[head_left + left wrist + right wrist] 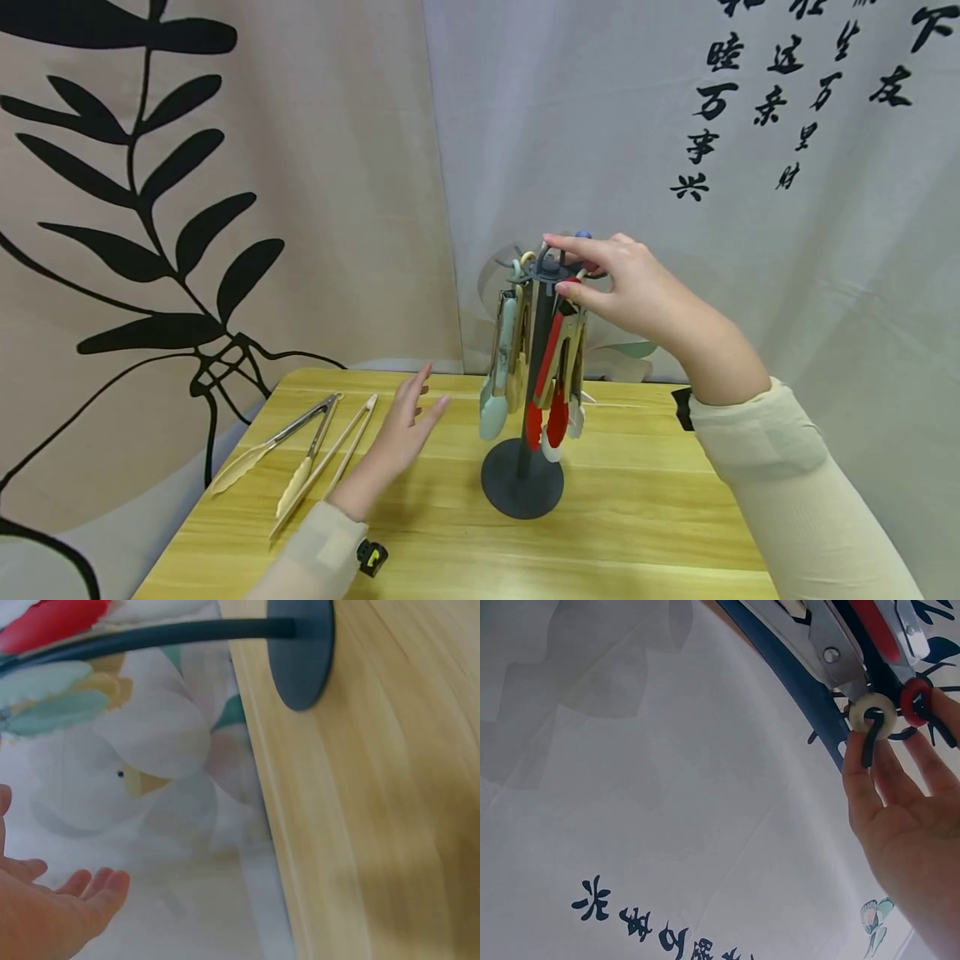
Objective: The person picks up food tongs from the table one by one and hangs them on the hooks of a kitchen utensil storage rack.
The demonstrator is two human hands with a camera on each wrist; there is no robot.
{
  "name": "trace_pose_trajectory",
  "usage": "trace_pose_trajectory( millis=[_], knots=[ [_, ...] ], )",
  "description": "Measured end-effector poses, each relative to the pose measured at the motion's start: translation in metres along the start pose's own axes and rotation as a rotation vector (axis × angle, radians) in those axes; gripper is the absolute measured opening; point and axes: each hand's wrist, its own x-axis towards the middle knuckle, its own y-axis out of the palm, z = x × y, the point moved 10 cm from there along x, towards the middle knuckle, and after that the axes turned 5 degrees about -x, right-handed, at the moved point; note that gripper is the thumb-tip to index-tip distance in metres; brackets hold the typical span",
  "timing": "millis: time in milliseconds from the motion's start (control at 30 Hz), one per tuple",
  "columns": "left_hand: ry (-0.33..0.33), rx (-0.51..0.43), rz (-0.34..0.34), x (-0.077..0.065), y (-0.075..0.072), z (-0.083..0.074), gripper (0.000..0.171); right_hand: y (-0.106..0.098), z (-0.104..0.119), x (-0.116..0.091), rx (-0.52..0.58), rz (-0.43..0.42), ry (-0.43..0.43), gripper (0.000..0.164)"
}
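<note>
In the head view, a dark rotary utensil rack [525,479] stands on the table, with several tongs hung from its hooks. Red-tipped tongs [557,417] hang on its right side and mint tongs [494,417] on its left. My right hand [626,279] is at the rack's top, thumb beside the red tongs' hanging ring [915,701] and fingers reaching among the hooks; a cream ring [872,716] lies by the fingertips. My left hand [401,429] holds nothing, fingers extended above the table left of the rack. It also shows in the left wrist view.
Left of my left hand lie cream-tipped tongs [243,468], spread apart, and long slim tan tongs [318,479]. The wooden table [637,500] ends at a curtain [360,208] printed with dark leaves and writing.
</note>
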Motion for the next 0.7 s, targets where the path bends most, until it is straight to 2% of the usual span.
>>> trace_pose_trajectory(
  millis=[167,367,700],
  knots=[
    [-0.066,0.057,0.0,-0.006,-0.012,0.017,0.075,0.0,0.001,0.0,0.001,-0.005,-0.009,0.056],
    [-0.113,0.164,-0.016,-0.01,-0.025,0.037,0.082,-0.001,0.0,0.0,0.001,-0.008,-0.006,0.056],
    [-0.203,0.323,-0.027,-0.016,-0.045,0.072,0.082,0.0,0.001,0.001,0.01,0.01,0.0,0.056]
  ],
)
